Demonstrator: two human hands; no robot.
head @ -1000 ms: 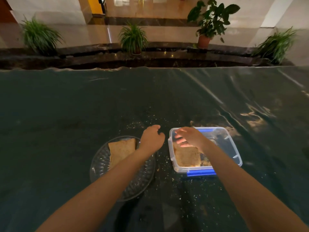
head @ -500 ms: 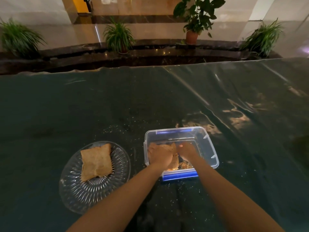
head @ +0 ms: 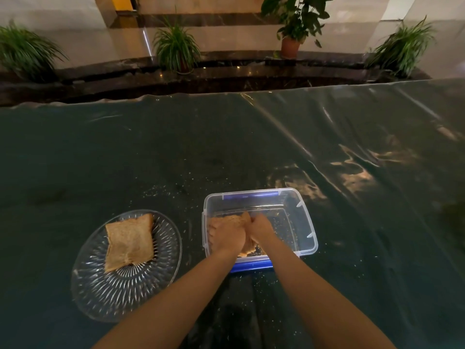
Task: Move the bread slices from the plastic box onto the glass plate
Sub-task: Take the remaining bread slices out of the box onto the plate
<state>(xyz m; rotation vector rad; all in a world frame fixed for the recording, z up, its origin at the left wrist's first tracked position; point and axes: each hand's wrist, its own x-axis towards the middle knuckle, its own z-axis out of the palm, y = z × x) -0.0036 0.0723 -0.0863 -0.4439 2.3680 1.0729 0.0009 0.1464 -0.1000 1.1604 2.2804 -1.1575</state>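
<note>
A clear plastic box (head: 305, 217) with blue clips sits on the dark table, right of centre. Inside it, both hands close on one brown bread slice (head: 236, 218): my left hand (head: 226, 236) covers its left part, my right hand (head: 260, 227) pinches its right edge. Most of that slice is hidden under the hands, and more bread or crumbs show beneath it near the box's front wall. To the left, a ribbed glass plate (head: 118, 290) holds one bread slice (head: 129, 241) lying flat.
Crumbs are scattered over the table's shiny dark green plastic cover (head: 226, 147). Beyond the far table edge runs a dark stone ledge with several potted plants (head: 176, 46).
My left hand moved from above the plate into the box, and both hands closed on the bread slice there. The view shifted, so plate and box sit further left in frame.
</note>
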